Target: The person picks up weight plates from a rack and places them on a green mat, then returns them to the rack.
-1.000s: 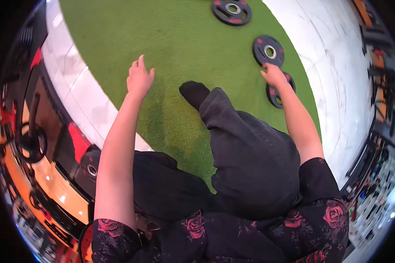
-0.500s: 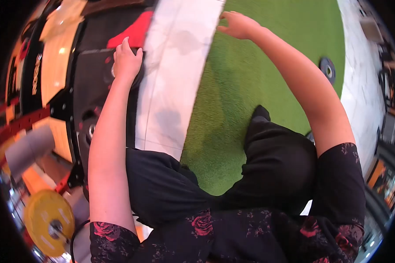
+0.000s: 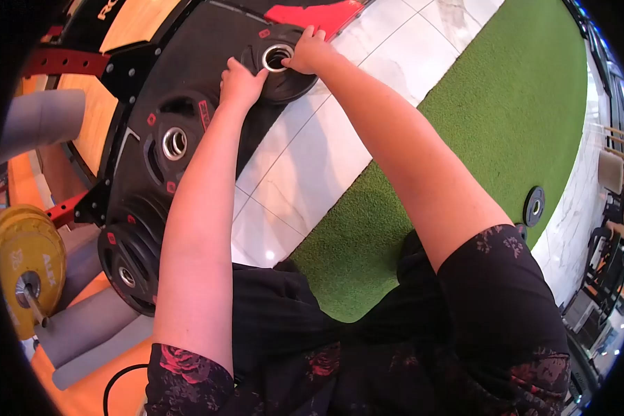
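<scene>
Lying flat at the top of the view is a black weight plate (image 3: pixel 289 84) with a silver-ringed centre hole. My left hand (image 3: pixel 243 84) is at its near left side, fingers and thumb apart, with nothing visible in them. On the plate's right side, my right hand (image 3: pixel 315 55) has its thumb close to the metal ring and its fingers spread over the rim. Whether either hand bears on the plate is hard to tell. A second black plate (image 3: pixel 154 147) with red markings and a metal hub lies left of my left forearm.
More black plates (image 3: pixel 123 253) stand lower left. Beside them are yellow plates (image 3: pixel 45 253) on a bar and grey padded rollers (image 3: pixel 90 326). A red rack beam (image 3: pixel 66 62) crosses upper left. Green turf (image 3: pixel 506 125) borders white tiles (image 3: pixel 312 152); a small plate (image 3: pixel 534 206) is at right.
My right hand has swung left from over the turf to the black plate. My left hand has shifted right beside the same plate. The view has turned, bringing more black plates into sight.
</scene>
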`<action>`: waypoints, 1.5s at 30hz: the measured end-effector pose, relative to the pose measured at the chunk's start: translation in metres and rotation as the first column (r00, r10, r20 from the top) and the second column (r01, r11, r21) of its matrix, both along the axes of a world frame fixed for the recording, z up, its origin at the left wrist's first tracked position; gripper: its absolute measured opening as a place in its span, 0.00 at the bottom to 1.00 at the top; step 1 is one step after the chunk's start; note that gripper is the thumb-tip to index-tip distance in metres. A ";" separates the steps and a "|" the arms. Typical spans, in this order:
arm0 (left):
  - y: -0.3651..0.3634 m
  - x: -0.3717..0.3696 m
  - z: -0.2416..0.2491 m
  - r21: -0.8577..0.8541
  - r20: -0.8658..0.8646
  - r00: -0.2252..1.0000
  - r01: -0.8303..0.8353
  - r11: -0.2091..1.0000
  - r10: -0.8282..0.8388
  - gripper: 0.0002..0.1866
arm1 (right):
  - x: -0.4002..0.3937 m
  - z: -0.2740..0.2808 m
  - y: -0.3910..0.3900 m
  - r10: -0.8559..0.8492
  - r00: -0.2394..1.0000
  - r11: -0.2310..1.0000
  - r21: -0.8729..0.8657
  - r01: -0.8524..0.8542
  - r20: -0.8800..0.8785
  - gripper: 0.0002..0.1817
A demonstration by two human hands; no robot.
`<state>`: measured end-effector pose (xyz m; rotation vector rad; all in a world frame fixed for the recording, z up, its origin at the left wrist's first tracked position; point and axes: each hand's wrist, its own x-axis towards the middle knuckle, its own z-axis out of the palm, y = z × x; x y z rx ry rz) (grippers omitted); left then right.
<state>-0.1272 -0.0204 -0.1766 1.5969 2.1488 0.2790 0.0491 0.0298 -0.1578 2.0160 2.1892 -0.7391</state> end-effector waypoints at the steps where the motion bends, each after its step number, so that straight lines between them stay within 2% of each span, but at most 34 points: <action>1: -0.003 0.008 0.004 -0.008 0.005 1.000 -0.012 1.000 0.012 0.48 | -0.003 0.005 -0.009 0.012 1.000 1.000 -0.008 -0.012 0.005 0.61; 3: 0.000 0.030 0.027 -0.134 -0.081 0.986 -0.152 0.979 0.142 0.49 | -0.010 0.009 -0.014 -0.164 0.986 0.986 0.033 0.164 -0.011 0.61; 5: 0.002 0.035 0.026 -0.108 -0.105 0.981 -0.172 0.979 0.161 0.51 | -0.012 0.010 -0.012 -0.136 0.991 0.989 0.055 0.135 0.005 0.59; 7: 0.006 0.042 0.031 -0.106 -0.152 0.955 -0.271 0.957 0.253 0.53 | -0.011 0.012 -0.012 -0.118 0.993 0.990 0.078 0.116 0.022 0.58; 9: 0.008 0.049 0.036 -0.117 -0.151 0.949 -0.295 0.948 0.276 0.51 | -0.009 0.012 -0.018 -0.172 0.985 0.977 0.136 0.167 0.025 0.54; 11: 0.001 0.062 0.037 -0.153 -0.151 0.935 -0.344 0.927 0.322 0.52 | 0.002 0.011 -0.026 -0.259 0.966 0.964 0.066 0.258 0.016 0.52; 12: -0.002 0.069 0.038 -0.138 -0.172 0.934 -0.339 0.931 0.314 0.53 | 0.012 0.005 -0.033 -0.190 0.981 0.975 0.122 0.185 0.027 0.52; 13: -0.003 0.078 0.042 -0.138 -0.168 0.943 -0.311 0.940 0.287 0.53 | 0.023 0.007 -0.036 -0.122 0.992 0.977 0.183 0.112 0.044 0.52; 15: -0.008 0.097 0.049 -0.085 -0.218 0.948 -0.257 0.963 0.233 0.54 | 0.047 0.018 -0.040 -0.189 0.981 0.971 0.154 0.181 0.042 0.52; 17: -0.006 0.118 0.059 -0.095 -0.199 0.964 -0.196 0.976 0.174 0.54 | 0.077 0.044 -0.044 -0.258 0.966 0.964 0.063 0.260 -0.033 0.52; 21: -0.004 0.181 0.081 -0.065 -0.121 0.990 -0.074 0.995 0.066 0.54 | 0.151 0.084 -0.061 -0.273 0.962 0.955 0.127 0.267 0.028 0.52; 23: -0.008 0.228 0.088 -0.047 -0.071 0.997 -0.001 0.999 -0.003 0.54 | 0.201 0.099 -0.076 -0.342 0.940 0.929 0.150 0.337 0.011 0.53; 25: -0.017 0.277 0.104 -0.006 -0.067 0.983 0.173 0.985 -0.173 0.54 | 0.258 0.112 -0.098 -0.481 0.871 0.861 0.135 0.490 -0.097 0.52; 28: -0.053 0.370 0.109 -0.010 0.019 0.971 0.240 0.971 -0.240 0.52 | 0.346 0.121 -0.146 -0.579 0.813 0.804 0.118 0.582 -0.067 0.53; 32: -0.114 0.481 0.102 -0.075 0.071 0.907 0.420 0.904 -0.416 0.51 | 0.446 0.106 -0.230 -0.743 0.669 0.668 0.057 0.742 -0.011 0.51; 36: -0.180 0.566 0.063 -0.142 0.103 0.841 0.541 0.829 -0.531 0.50 | 0.515 0.065 -0.315 -0.846 0.532 0.532 -0.017 0.847 0.026 0.51; 38: -0.209 0.600 0.037 -0.189 0.115 0.802 0.597 0.780 -0.586 0.49 | 0.542 0.038 -0.352 -0.908 0.419 0.418 -0.041 0.908 0.026 0.52; 42: -0.240 0.660 0.004 -0.259 0.121 0.745 0.661 0.704 -0.656 0.48 | 0.586 -0.002 -0.398 -0.954 0.292 0.283 -0.133 0.950 0.061 0.53; 45: -0.250 0.705 -0.009 -0.261 0.119 0.694 0.712 0.652 -0.710 0.47 | 0.623 -0.019 -0.409 -0.972 0.228 0.220 -0.108 0.969 0.061 0.53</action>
